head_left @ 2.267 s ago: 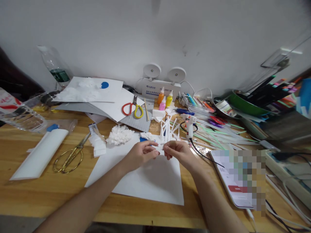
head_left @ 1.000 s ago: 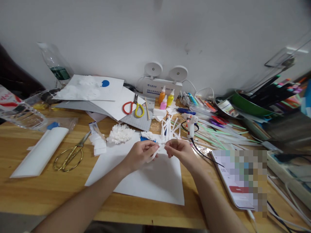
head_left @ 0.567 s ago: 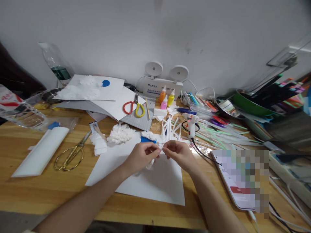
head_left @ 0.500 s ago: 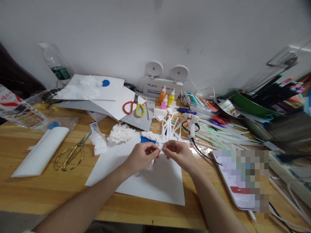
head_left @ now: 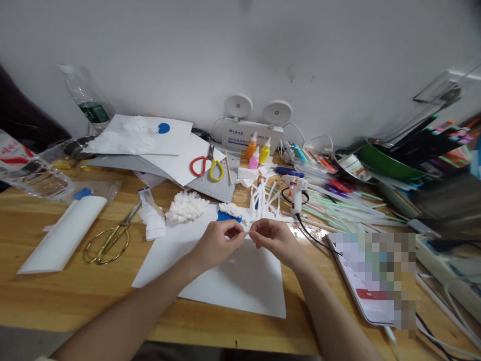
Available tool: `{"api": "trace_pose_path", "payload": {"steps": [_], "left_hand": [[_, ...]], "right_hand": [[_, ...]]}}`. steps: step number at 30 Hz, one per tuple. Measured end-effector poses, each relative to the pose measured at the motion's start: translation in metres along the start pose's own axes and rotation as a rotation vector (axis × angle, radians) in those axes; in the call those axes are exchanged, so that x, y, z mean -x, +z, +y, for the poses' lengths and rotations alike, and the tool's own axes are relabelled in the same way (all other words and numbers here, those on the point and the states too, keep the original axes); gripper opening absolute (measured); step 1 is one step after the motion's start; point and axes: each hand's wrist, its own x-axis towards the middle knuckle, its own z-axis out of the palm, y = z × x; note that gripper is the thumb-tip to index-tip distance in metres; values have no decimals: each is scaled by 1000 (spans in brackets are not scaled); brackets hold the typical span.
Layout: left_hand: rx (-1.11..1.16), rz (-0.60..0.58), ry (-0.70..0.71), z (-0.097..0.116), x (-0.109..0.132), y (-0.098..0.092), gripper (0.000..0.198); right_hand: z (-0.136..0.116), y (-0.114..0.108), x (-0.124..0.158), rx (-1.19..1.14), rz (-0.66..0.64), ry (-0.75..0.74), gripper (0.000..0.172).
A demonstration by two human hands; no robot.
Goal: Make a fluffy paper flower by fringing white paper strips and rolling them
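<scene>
Over a white sheet of paper [head_left: 233, 286], my left hand [head_left: 220, 243] and my right hand [head_left: 276, 241] meet fingertip to fingertip. Both are closed in a pinch on a small white paper piece [head_left: 247, 233], of which only a sliver shows between the fingers. Just beyond the hands lies a blue piece [head_left: 229, 216] with a crinkled white clump [head_left: 228, 208] on its upper part. A larger ruffled white paper clump [head_left: 187, 206] sits at the sheet's far left edge. Cut white strips [head_left: 265, 198] are scattered behind my right hand.
Gold-handled scissors [head_left: 110, 240] and a rolled white sheet [head_left: 63, 235] lie left. A glue gun [head_left: 296, 195] stands right, its cable running toward a phone [head_left: 361, 286]. Small paint bottles [head_left: 253, 158], red-and-yellow-handled scissors [head_left: 206, 165] and stacked papers [head_left: 176, 160] are behind.
The pale loose piece that hung below my left fingers is out of sight now. Both hands stay pinched together, with slight finger shifts.
</scene>
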Motion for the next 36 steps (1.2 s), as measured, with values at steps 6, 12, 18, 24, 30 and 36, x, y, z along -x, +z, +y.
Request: {"api": "trace_pose_path", "payload": {"steps": [6,12,18,24,30,36], "left_hand": [[-63,20,33,0,0,0,16],[-79,46,39,2,0,0,15],[7,56,-2,1,0,1,17],[61,40,-5,2,0,1,19],[74,41,3,3,0,1,22],[114,44,19,2,-1,2,21]], "right_hand": [[3,1,-1,-34,-52,-15,14],[8,5,-3,-56,-34,-46,16],[6,7,-2,4,31,-67,15],[5,9,-2,154,159,-129,12],[6,12,-2,260,259,-188,11],[7,18,-2,407,408,-391,6]]}}
